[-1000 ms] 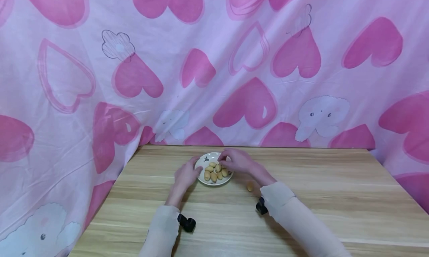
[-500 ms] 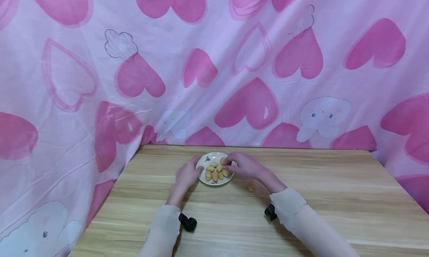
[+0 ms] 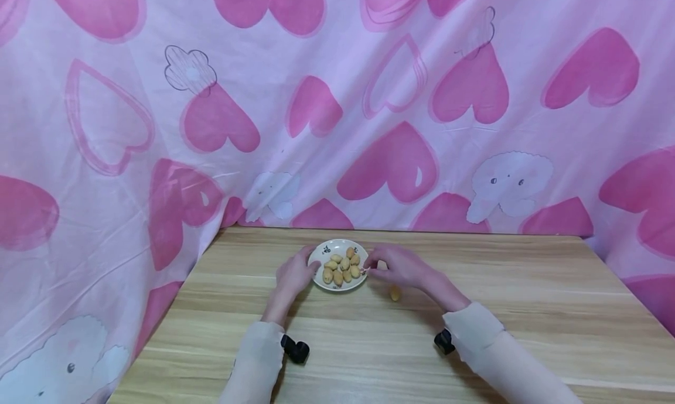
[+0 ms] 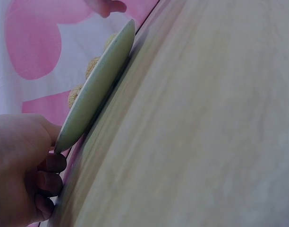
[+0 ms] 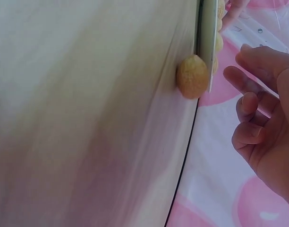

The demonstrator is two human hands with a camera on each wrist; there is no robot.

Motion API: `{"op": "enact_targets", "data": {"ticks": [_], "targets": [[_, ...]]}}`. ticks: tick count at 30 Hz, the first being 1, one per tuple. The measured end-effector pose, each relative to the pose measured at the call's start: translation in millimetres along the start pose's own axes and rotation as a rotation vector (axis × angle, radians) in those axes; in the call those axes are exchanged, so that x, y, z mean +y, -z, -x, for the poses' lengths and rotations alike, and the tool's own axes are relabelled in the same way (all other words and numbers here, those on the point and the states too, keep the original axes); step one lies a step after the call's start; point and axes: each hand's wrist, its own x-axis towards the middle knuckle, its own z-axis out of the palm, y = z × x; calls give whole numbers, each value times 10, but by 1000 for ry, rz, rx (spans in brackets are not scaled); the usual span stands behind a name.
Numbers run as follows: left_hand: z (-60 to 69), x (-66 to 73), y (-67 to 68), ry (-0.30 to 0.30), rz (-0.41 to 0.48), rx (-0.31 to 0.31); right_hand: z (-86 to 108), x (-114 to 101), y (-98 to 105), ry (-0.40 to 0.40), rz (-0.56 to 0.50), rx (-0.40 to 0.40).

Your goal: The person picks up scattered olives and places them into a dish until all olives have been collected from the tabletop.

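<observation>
A white plate with small dark prints stands near the table's back edge and bears several walnuts. At its left rim my left hand grips the edge. In the left wrist view the thumb lies at the plate's rim and the other fingers curl below it. Just right of the plate hovers my right hand, its fingers loosely bent and holding nothing, as the right wrist view also shows. A single loose walnut lies on the table below the right hand; in the right wrist view this walnut appears near the plate.
The wooden table reaches back to a pink curtain printed with hearts, which also hangs along the left side. Black wrist cameras sit at both cuffs, close above the tabletop.
My right hand has let go of a walnut at the plate's back right part and drawn away to the right, off the plate. The left hand stays at the rim.
</observation>
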Motion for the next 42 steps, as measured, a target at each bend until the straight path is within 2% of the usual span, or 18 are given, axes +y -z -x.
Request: {"op": "enact_targets", "data": {"ticks": [6, 14, 20, 26, 33, 42], "targets": [[-10, 6, 6, 0, -1, 5, 88, 10, 17, -28, 22, -44], [-16, 14, 0, -3, -5, 7, 203, 56, 22, -7, 36, -64], [-14, 29, 1, -10, -7, 9, 323, 125, 47, -48, -26, -152], [0, 36, 18, 2, -4, 3, 414, 218, 71, -36, -65, -194], [15, 30, 18, 0, 0, -1, 459, 304, 43, -45, -104, -241], [5, 15, -4, -5, -8, 6, 449, 297, 49, -63, -90, -243]]}}
